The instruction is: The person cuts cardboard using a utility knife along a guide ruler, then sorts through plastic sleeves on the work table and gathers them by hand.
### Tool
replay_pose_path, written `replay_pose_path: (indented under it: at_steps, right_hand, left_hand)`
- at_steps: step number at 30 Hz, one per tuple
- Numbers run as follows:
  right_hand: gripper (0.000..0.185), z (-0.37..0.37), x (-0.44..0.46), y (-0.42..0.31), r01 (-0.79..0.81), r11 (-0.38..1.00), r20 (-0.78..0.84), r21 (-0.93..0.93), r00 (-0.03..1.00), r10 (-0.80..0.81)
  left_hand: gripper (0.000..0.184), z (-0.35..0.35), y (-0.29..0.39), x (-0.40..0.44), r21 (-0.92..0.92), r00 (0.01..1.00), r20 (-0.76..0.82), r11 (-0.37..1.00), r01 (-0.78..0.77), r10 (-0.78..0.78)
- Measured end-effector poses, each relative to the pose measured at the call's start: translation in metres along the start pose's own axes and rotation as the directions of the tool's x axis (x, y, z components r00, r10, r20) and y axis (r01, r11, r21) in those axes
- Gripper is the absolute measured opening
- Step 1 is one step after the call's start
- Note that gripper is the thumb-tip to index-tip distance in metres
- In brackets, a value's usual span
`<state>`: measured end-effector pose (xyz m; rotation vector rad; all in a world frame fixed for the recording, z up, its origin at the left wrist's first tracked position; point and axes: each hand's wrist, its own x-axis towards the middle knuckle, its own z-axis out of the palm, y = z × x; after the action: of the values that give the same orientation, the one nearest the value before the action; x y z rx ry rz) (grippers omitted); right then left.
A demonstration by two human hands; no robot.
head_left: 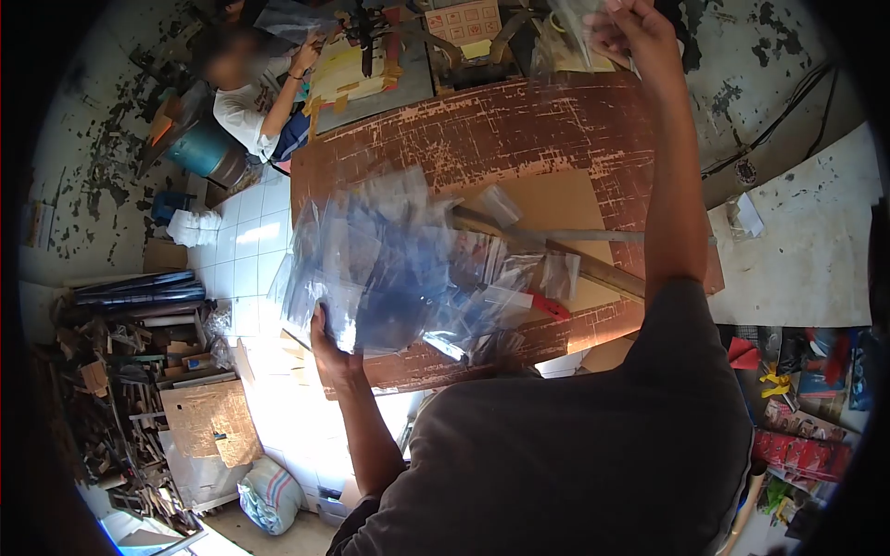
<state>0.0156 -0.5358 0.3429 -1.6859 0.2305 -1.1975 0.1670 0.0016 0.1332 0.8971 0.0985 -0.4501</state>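
A heap of clear plastic bags (pixel 389 269) lies loosely spread over the left half of the brown worn table (pixel 445 130). My left hand (pixel 336 360) is closed on bags at the near left edge of the heap, its thumb on top and the other fingers hidden underneath. My right arm stretches to the far right corner of the table. There my right hand (pixel 638 39) has its fingers bent and pinched on a clear plastic bag (pixel 577 28).
A cardboard sheet (pixel 565 204), a long wooden strip (pixel 607 274) and a red object (pixel 551 307) lie beside the heap. Across the table, another person (pixel 250 102) handles clear plastic near a black machine part (pixel 365 42). Scrap wood (pixel 120 398) is piled at left.
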Motion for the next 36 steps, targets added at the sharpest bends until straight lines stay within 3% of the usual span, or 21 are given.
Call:
replay_pose_path:
  at_steps: [2, 3, 5, 8, 10, 14, 17, 19, 21, 23, 25, 26, 28, 29, 30, 32, 36]
  right_hand:
    - [0.024, 0.010, 0.004, -0.014, -0.103, 0.977, 0.060, -0.185, 0.991, 0.116]
    - [0.020, 0.003, 0.006, -0.012, -0.161, 0.986, 0.096, -0.035, 0.982, 0.164]
    - [0.024, 0.005, 0.012, -0.013, -0.143, 0.988, 0.134, -0.049, 0.980, 0.149]
    - [0.030, 0.020, 0.011, -0.018, -0.078, 0.996, 0.126, -0.030, 0.989, 0.082]
    - [0.029, 0.030, 0.005, -0.027, -0.024, 0.995, 0.257, -0.095, 0.965, 0.048]
    - [0.029, 0.085, -0.028, -0.069, -0.042, 0.998, 0.274, 0.054, 0.961, 0.025]
    - [0.028, 0.142, -0.068, -0.098, -0.145, 0.961, 0.368, 0.235, 0.929, 0.050]
    - [0.027, 0.187, -0.110, -0.113, -0.290, 0.923, 0.416, 0.254, 0.894, 0.166]
    - [0.020, 0.232, -0.159, -0.092, -0.313, 0.918, 0.616, 0.242, 0.781, 0.103]
    - [0.029, 0.255, -0.191, -0.084, 0.020, 0.997, 0.850, -0.076, 0.524, 0.054]
    - [0.023, 0.278, -0.231, -0.054, 0.321, 0.918, 0.832, -0.234, 0.554, 0.019]
    - [0.023, 0.283, -0.243, -0.041, 0.323, 0.918, 0.833, -0.232, 0.553, 0.016]
    - [0.019, 0.291, -0.258, -0.024, 0.378, 0.906, 0.735, -0.189, 0.667, -0.125]
    - [0.033, 0.291, -0.258, -0.025, 0.358, 0.909, 0.758, -0.211, 0.647, -0.078]
    - [0.033, 0.292, -0.258, -0.027, 0.355, 0.911, 0.759, -0.211, 0.646, -0.077]
    - [0.054, 0.294, -0.257, -0.032, 0.343, 0.904, 0.632, -0.253, 0.767, -0.114]
    - [0.072, 0.297, -0.249, -0.027, 0.425, 0.848, 0.638, -0.317, 0.757, -0.141]
  left_hand:
    - [0.044, 0.000, -0.001, 0.005, -0.004, 1.000, -0.008, 1.000, 0.004, -0.004]
    - [0.044, -0.001, -0.001, 0.007, -0.016, 1.000, -0.012, 1.000, -0.004, 0.004]
    - [0.042, -0.007, 0.001, 0.005, -0.042, 0.999, 0.002, 0.998, 0.046, -0.046]
    - [0.043, -0.008, -0.001, 0.009, -0.052, 0.996, 0.093, 0.999, -0.006, 0.010]
    - [0.045, -0.008, -0.002, 0.010, -0.056, 0.994, 0.104, 0.998, -0.022, 0.028]
    - [0.053, 0.003, 0.001, 0.004, -0.035, 0.993, 0.111, 0.999, -0.039, 0.042]
    - [0.060, 0.014, 0.005, 0.001, -0.013, 0.996, 0.080, 1.000, -0.025, 0.026]
    - [0.059, 0.016, 0.005, 0.001, -0.006, 0.994, 0.108, 1.000, -0.009, 0.009]
    - [0.058, 0.016, 0.005, 0.001, -0.014, 0.995, 0.104, 1.000, -0.001, 0.003]
    - [0.057, 0.009, 0.004, 0.005, -0.019, 0.995, 0.100, 1.000, 0.004, -0.003]
    - [0.056, -0.007, 0.000, 0.014, -0.023, 0.985, 0.160, 0.997, 0.070, -0.066]
    - [0.056, -0.004, 0.001, 0.012, -0.024, 0.985, 0.160, 0.997, 0.068, -0.063]
    - [0.056, 0.008, 0.004, 0.005, -0.026, 0.994, 0.111, 1.000, 0.013, -0.010]
    - [0.056, 0.010, 0.005, 0.004, -0.027, 0.994, 0.107, 1.000, 0.012, -0.009]
    - [0.056, 0.012, 0.005, 0.003, -0.010, 0.995, 0.103, 1.000, -0.007, 0.008]
    - [0.057, 0.016, 0.006, -0.001, 0.010, 0.995, 0.102, 1.000, -0.021, 0.020]
    - [0.058, 0.019, 0.006, -0.001, 0.005, 0.993, 0.117, 1.000, -0.010, 0.010]
